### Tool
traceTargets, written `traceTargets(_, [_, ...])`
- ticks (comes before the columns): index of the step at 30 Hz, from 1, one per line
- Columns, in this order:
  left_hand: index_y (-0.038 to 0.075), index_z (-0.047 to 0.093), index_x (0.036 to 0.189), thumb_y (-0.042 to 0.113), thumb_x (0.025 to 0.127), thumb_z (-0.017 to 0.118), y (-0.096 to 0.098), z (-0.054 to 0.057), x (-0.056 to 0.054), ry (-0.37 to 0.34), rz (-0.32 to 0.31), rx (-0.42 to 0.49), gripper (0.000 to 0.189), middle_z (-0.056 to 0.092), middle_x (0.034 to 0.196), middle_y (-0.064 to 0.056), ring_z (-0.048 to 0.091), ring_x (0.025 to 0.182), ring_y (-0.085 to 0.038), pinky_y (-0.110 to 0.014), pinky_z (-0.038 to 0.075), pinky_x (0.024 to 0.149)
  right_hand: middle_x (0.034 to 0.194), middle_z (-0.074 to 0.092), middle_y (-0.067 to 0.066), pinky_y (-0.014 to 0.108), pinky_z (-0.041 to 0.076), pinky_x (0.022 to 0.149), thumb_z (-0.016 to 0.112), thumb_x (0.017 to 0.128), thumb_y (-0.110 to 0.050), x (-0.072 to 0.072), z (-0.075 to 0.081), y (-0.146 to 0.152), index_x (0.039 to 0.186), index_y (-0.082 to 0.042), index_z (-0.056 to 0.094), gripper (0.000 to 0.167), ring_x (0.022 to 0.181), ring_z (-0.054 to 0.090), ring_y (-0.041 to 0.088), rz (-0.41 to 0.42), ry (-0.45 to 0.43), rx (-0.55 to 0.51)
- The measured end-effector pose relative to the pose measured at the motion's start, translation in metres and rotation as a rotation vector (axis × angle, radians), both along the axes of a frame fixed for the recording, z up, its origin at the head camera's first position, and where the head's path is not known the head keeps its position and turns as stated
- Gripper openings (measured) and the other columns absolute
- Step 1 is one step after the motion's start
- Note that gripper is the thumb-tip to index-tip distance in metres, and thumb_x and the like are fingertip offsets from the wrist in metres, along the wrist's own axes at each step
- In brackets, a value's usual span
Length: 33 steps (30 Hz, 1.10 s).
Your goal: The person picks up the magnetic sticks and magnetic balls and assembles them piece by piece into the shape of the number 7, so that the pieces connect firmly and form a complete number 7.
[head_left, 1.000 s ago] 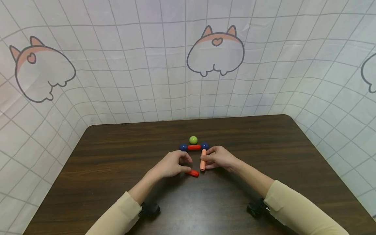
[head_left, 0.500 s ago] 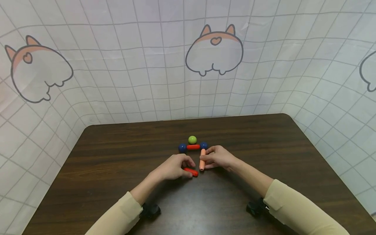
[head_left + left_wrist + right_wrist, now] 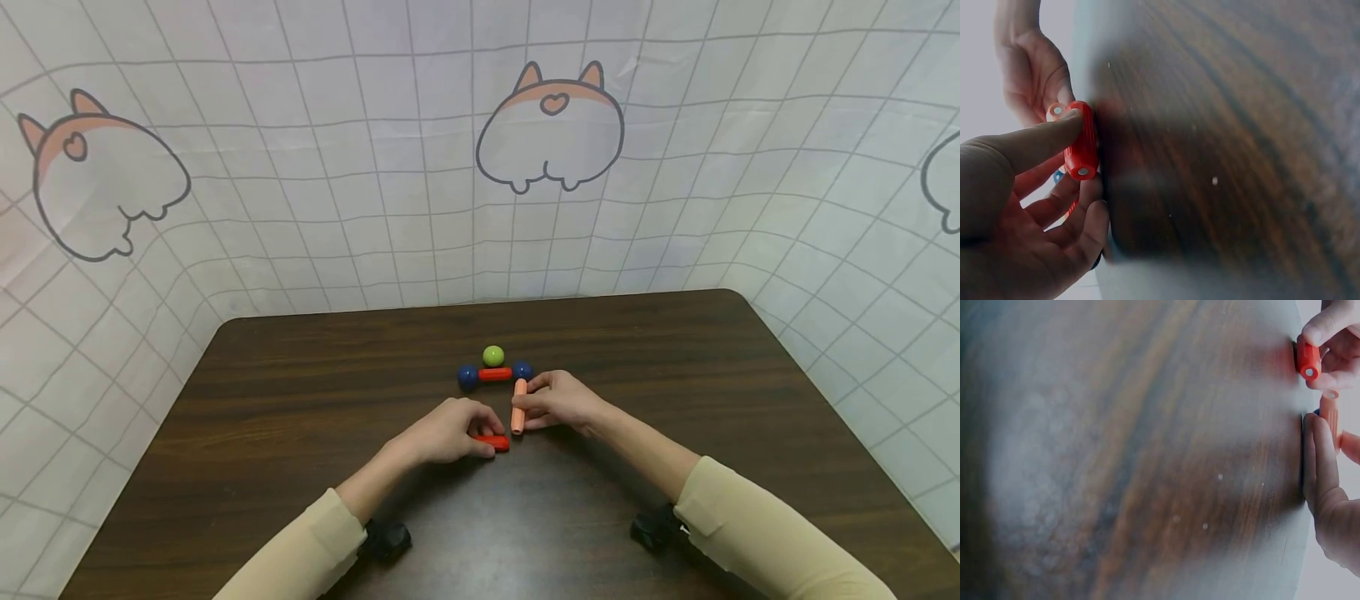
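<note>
My left hand (image 3: pixel 459 431) pinches a short red magnetic rod (image 3: pixel 1082 147) between thumb and fingers, low over the table. A silvery disc shows in the rod's end. With thumb and fingertips my right hand (image 3: pixel 561 402) holds an orange magnetic rod (image 3: pixel 519 408), whose far end is right at a blue ball (image 3: pixel 522 371). Another red rod (image 3: pixel 495 375) lies crosswise between that ball and a second blue ball (image 3: pixel 468 377). Just behind this row sits a green ball (image 3: pixel 493 357). The near end of the orange rod is close to the red rod in my left hand.
Everything rests on a dark wood-grain table (image 3: pixel 315 375) with rounded far corners. Behind and beside it hangs a white gridded curtain (image 3: pixel 360 183) with cartoon animal prints. Black wrist cameras (image 3: pixel 386 540) sit under both sleeves.
My left hand has come down toward the near side and closed its fingers and thumb on the red rod, which has turned slightly. My right hand and the orange rod have stayed put.
</note>
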<state>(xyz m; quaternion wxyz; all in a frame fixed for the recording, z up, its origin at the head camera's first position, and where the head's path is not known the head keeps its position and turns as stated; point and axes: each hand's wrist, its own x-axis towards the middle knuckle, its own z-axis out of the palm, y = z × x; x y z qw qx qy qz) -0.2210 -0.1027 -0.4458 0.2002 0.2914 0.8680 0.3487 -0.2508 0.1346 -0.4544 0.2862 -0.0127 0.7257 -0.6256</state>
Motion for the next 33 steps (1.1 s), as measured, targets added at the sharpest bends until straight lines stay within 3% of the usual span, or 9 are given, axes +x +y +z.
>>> traceTargets(8, [0.013, 0.075, 0.107, 0.012, 0.092, 0.079, 0.002, 0.002, 0.009, 0.000, -0.025, -0.002, 0.015, 0.066, 0.085, 0.008, 0.060, 0.074, -0.010, -0.028, 0.049, 0.069, 0.109, 0.066, 0.023, 0.034, 0.059, 0.077, 0.069, 0.099, -0.007, 0.001, 0.000, 0.002, 0.135, 0.016, 0.044, 0.049, 0.085, 0.073, 0.021, -0.004, -0.001, -0.013])
traceTargets(16, [0.013, 0.074, 0.109, 0.014, 0.096, 0.075, 0.003, 0.001, 0.013, -0.061, -0.001, 0.032, 0.013, 0.066, 0.083, 0.006, 0.061, 0.065, -0.010, -0.027, 0.049, 0.063, 0.110, 0.065, 0.023, 0.034, 0.059, 0.077, 0.069, 0.099, -0.007, 0.001, -0.002, 0.003, 0.135, 0.015, 0.043, 0.049, 0.085, 0.073, 0.021, 0.001, 0.003, -0.017])
traceTargets(27, [0.008, 0.072, 0.114, 0.015, 0.100, 0.069, 0.003, 0.002, 0.017, -0.201, 0.036, 0.106, 0.015, 0.069, 0.088, -0.001, 0.065, 0.074, -0.016, -0.029, 0.053, 0.065, 0.110, 0.066, 0.023, 0.034, 0.059, 0.078, 0.068, 0.100, -0.007, 0.001, -0.001, 0.002, 0.134, 0.016, 0.043, 0.048, 0.086, 0.073, 0.022, 0.007, 0.008, -0.027])
traceTargets(33, [0.006, 0.073, 0.116, 0.016, 0.102, 0.066, 0.003, 0.004, 0.019, -0.176, 0.052, 0.097, 0.018, 0.069, 0.091, 0.001, 0.062, 0.076, -0.012, -0.029, 0.050, 0.068, 0.109, 0.066, 0.022, 0.033, 0.059, 0.077, 0.068, 0.100, -0.007, 0.001, 0.001, 0.001, 0.135, 0.015, 0.043, 0.048, 0.086, 0.073, 0.021, 0.008, 0.007, -0.024])
